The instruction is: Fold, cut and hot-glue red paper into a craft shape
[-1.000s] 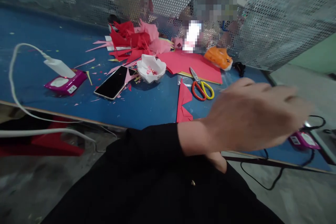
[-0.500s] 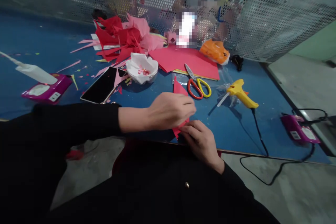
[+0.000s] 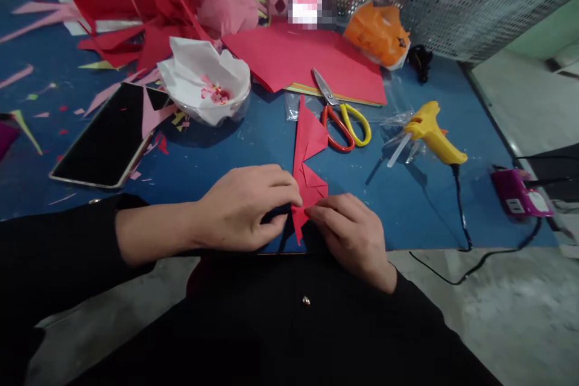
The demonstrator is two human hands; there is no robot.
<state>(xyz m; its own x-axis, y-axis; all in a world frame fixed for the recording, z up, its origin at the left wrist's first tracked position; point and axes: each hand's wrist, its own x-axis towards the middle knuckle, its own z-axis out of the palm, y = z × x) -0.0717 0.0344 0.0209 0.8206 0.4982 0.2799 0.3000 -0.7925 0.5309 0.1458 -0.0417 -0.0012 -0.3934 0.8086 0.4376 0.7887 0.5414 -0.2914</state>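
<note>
A strip of folded red paper, with creases and notched points along its right side, lies upright before me near the table's front edge. On its lower left edge rest the curled fingertips of my left hand, thumb just below the forefinger. My right hand pinches the lower right side of the paper with thumb and fingers. Beyond the paper, scissors with one red and one yellow handle lie partly on a stack of red paper sheets.
A white paper-lined bowl holds small red and pink scraps. Left of it lies a phone; crumpled red paper lies behind. A yellow glue gun is at right, its cord running toward a purple socket block. An orange packet sits behind.
My left hand has drawn back left from over the paper, uncovering its folds. My right hand stays at the lower right edge. The view has moved closer to the table.
</note>
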